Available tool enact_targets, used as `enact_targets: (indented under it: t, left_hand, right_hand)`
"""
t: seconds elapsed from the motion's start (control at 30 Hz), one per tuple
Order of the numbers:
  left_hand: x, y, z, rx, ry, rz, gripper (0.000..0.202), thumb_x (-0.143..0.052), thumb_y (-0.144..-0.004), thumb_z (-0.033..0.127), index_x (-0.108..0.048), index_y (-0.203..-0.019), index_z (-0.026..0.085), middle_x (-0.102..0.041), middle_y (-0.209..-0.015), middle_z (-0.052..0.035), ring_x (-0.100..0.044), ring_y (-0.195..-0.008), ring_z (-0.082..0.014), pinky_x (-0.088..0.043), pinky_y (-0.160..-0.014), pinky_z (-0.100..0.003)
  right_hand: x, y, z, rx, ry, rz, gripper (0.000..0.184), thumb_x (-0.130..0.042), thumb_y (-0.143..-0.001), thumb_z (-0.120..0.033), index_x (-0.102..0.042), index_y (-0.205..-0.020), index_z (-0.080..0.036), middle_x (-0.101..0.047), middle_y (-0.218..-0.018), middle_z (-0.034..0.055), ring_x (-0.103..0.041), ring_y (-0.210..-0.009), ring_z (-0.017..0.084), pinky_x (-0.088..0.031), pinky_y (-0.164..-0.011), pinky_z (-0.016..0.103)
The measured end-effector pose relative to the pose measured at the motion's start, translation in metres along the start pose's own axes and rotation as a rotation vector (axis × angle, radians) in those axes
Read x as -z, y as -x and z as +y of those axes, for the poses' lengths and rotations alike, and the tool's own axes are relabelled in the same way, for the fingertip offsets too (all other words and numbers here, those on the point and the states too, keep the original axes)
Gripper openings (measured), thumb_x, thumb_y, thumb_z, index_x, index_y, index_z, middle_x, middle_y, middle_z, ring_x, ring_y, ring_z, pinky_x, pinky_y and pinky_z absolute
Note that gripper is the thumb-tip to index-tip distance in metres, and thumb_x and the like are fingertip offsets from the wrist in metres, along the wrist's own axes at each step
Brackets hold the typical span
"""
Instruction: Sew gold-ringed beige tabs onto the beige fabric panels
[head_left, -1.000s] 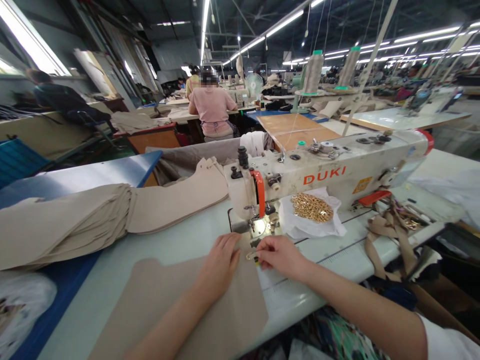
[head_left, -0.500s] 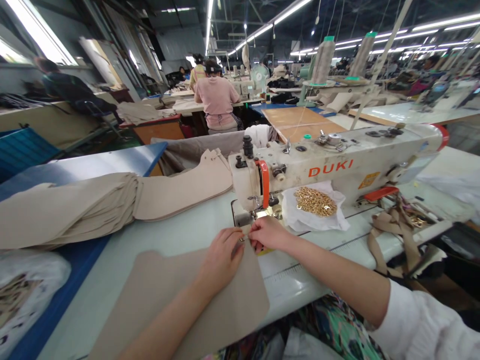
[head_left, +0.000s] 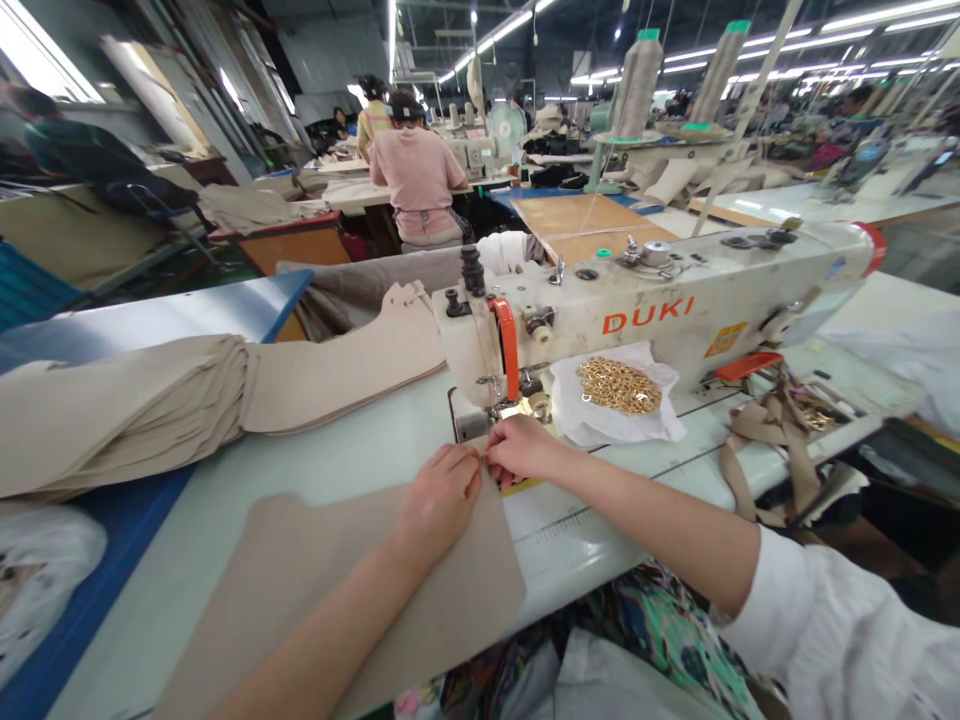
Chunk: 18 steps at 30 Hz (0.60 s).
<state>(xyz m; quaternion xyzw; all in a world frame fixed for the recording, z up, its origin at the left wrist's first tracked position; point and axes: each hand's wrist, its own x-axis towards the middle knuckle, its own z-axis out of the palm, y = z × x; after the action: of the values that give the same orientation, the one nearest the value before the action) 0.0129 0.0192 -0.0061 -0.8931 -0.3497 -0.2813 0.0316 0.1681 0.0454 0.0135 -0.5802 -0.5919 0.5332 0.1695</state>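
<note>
Beige panel (head_left: 315, 550) under left hand (head_left: 439, 500), right hand (head_left: 521, 448) at edge.

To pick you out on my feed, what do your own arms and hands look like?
The left hand and right hand are bare, with no gloves, rings or watch visible. A loose, creased white sleeve ends above the right forearm; the left forearm is bare, with any sleeve out of view.

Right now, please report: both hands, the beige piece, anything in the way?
Left hand on beige piece; right hand near its fingertips, before sewing machine. Anything pinched: hidden. Gold pieces apart from hands.
</note>
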Motion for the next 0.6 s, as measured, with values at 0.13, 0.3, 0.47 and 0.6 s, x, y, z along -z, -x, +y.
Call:
enact_targets:
  t: [0.13, 0.3, 0.47, 0.6]
  left_hand:
    - [-0.001, -0.002, -0.001, 0.04, 0.065, 0.019, 0.018, -0.044, -0.083, 0.01, -0.055, -0.071, 0.019, -0.064, -0.075, -0.0037, -0.058, -0.073, -0.0168, -0.052, -0.068, -0.03]
    - [0.0, -0.002, -0.002, 0.069, 0.108, 0.011, 0.017, -0.046, -0.082, 0.009, -0.056, -0.073, 0.019, -0.064, -0.076, -0.0038, -0.059, -0.074, -0.0171, -0.052, -0.069, -0.031]
    - [-0.001, -0.001, -0.003, 0.07, 0.135, 0.029, 0.017, -0.046, -0.083, 0.009, -0.056, -0.074, 0.019, -0.065, -0.076, -0.0037, -0.06, -0.074, -0.0174, -0.052, -0.068, -0.031]
    - [-0.002, -0.002, -0.003, 0.065, 0.138, 0.041, 0.017, -0.046, -0.083, 0.008, -0.057, -0.075, 0.019, -0.066, -0.076, -0.0041, -0.06, -0.075, -0.0176, -0.053, -0.07, -0.031]
  right_hand:
    - [0.002, 0.002, -0.001, 0.044, 0.079, 0.016, 0.016, -0.052, -0.073, -0.007, -0.057, -0.06, -0.015, -0.061, -0.051, -0.0023, -0.061, -0.042, 0.011, -0.045, -0.041, 0.017]
    - [0.006, 0.021, 0.008, 0.201, 0.245, 0.17, 0.013, -0.052, -0.082, -0.013, -0.064, -0.077, -0.016, -0.069, -0.075, 0.0031, -0.065, -0.069, 0.015, -0.048, -0.064, 0.023]
    - [0.011, 0.054, 0.036, 0.767, 0.836, 0.192, 0.014, -0.054, -0.086, -0.012, -0.066, -0.089, -0.016, -0.066, -0.087, 0.0068, -0.056, -0.087, 0.019, -0.045, -0.079, 0.03]
    - [0.014, 0.068, 0.044, 0.941, 1.055, 0.129, 0.021, -0.054, -0.089, -0.017, -0.059, -0.109, -0.013, -0.062, -0.098, 0.0081, -0.052, -0.092, 0.021, -0.045, -0.081, 0.032]
